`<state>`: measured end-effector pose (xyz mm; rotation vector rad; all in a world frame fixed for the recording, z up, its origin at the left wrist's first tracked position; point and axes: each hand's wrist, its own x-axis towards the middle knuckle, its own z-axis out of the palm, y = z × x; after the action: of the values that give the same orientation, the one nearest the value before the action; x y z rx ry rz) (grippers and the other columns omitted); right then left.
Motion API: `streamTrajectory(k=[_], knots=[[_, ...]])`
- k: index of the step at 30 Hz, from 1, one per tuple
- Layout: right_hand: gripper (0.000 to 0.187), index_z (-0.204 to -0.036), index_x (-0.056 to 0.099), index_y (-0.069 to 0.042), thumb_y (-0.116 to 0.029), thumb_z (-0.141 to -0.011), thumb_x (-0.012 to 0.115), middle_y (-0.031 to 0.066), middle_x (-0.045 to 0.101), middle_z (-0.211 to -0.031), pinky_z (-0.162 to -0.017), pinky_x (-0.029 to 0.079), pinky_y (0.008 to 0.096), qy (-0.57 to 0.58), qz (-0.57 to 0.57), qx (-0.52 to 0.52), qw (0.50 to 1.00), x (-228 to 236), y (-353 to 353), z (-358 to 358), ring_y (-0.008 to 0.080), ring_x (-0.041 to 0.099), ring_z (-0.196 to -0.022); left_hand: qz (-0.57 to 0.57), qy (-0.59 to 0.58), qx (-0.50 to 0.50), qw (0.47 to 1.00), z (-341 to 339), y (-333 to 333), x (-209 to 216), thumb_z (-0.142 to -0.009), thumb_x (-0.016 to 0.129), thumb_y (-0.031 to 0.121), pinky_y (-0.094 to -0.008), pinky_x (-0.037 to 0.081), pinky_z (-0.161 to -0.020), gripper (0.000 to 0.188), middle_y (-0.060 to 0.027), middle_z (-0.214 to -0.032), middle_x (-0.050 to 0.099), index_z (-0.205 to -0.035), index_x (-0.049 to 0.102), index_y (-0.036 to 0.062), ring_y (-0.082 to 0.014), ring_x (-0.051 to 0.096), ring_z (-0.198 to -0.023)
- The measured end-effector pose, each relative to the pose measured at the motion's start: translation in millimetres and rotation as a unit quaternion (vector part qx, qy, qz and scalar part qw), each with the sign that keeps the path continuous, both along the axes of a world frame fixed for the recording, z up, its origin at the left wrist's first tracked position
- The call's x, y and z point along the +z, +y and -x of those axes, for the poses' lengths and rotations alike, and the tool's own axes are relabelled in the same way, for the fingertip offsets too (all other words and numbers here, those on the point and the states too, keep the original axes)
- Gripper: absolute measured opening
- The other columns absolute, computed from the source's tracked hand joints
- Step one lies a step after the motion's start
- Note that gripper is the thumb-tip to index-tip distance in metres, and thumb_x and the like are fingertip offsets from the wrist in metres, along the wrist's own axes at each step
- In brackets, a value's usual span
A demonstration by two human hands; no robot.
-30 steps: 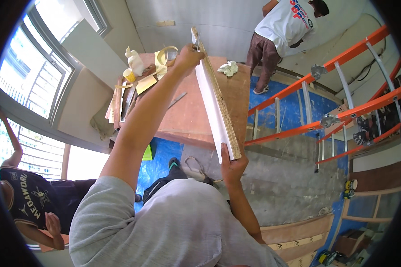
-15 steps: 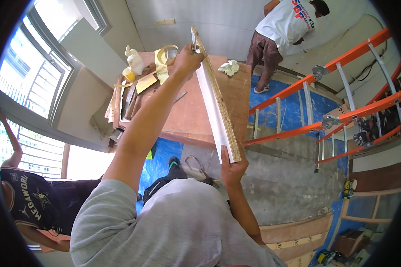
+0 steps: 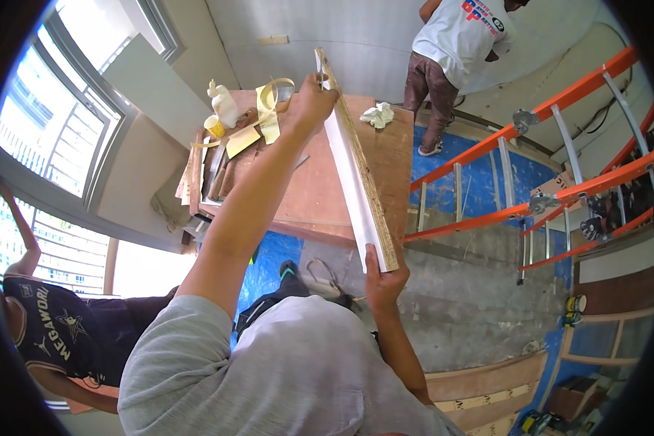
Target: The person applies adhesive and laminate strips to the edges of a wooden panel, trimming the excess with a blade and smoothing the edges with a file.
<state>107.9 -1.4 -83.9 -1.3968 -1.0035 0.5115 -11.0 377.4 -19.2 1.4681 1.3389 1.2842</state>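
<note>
A long, narrow strip of particleboard (image 3: 354,163) with a white face and a raw, speckled edge slants away from me over the brown worktable. My left hand (image 3: 317,102) is closed around its far end, fingers over the edge. A small sliver of something shows at those fingertips, too small to name. At the near end my right hand (image 3: 385,282) grips the strip from below, thumb against the white face. Left of the strip, yellow sandpaper (image 3: 267,120) and a coil of edge-banding tape (image 3: 283,91) lie on the worktable (image 3: 309,200).
A white glue bottle (image 3: 224,105), a yellow cup (image 3: 214,126) and a crumpled white cloth (image 3: 377,115) stand on the table. An orange ladder (image 3: 479,160) spans the right. One person (image 3: 454,51) works at the far wall; another (image 3: 58,320) is at my left.
My hands and the strip keep nearly the same grip and angle, while the whole view has shifted slightly. The person at the far wall has leaned and moved an arm.
</note>
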Motion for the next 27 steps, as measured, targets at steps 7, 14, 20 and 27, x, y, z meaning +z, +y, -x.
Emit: streamTrajectory(k=[7,14,20,27], knots=[[0.04,-0.128,0.068,0.006,-0.004,-0.091,0.08,0.0199,0.077,-0.112,-0.09,0.057,0.0351,-0.036,-0.011,-0.006,0.999,4,0,-1,0.0252,0.076,-0.102,0.088,-0.148,0.006,0.985,-5,-15,22,-0.093,0.073,0.014,-0.027,0.036,-0.044,0.037,-0.0032,-0.072,0.056,-0.122,0.053,0.002,-0.0104,0.052,-0.054],[0.041,-0.129,0.067,0.006,-0.003,-0.091,0.079,0.0203,0.076,-0.113,-0.091,0.057,0.035,-0.022,-0.01,-0.006,1.0,1,-1,1,0.0251,0.076,-0.103,0.088,-0.062,-0.007,0.994,-4,-2,16,-0.092,0.071,0.008,-0.0269,0.038,-0.044,0.05,-0.0068,-0.078,0.06,-0.135,0.049,-0.0022,-0.0131,0.054,-0.055],[0.041,-0.13,0.067,0.006,-0.002,-0.091,0.079,0.0199,0.076,-0.113,-0.091,0.057,0.035,-0.008,-0.004,0.002,1.0,3,0,0,0.0239,0.075,-0.103,0.104,-0.13,0.008,0.986,12,-15,24,-0.089,0.072,0.005,-0.0281,0.037,-0.044,0.059,-0.0083,-0.08,0.061,-0.141,0.045,-0.0011,-0.0134,0.057,-0.058],[0.043,-0.132,0.066,0.005,-0.001,-0.091,0.078,0.022,0.075,-0.116,-0.091,0.057,0.0355,-0.056,-0.016,0.018,0.998,3,-1,2,0.0289,0.076,-0.104,-0.149,0.137,0.039,0.979,7,-3,12,-0.086,0.075,0.008,-0.0389,0.054,-0.069,0.051,-0.0114,-0.088,0.07,-0.133,0.057,-0.0003,-0.0245,0.069,-0.073]])
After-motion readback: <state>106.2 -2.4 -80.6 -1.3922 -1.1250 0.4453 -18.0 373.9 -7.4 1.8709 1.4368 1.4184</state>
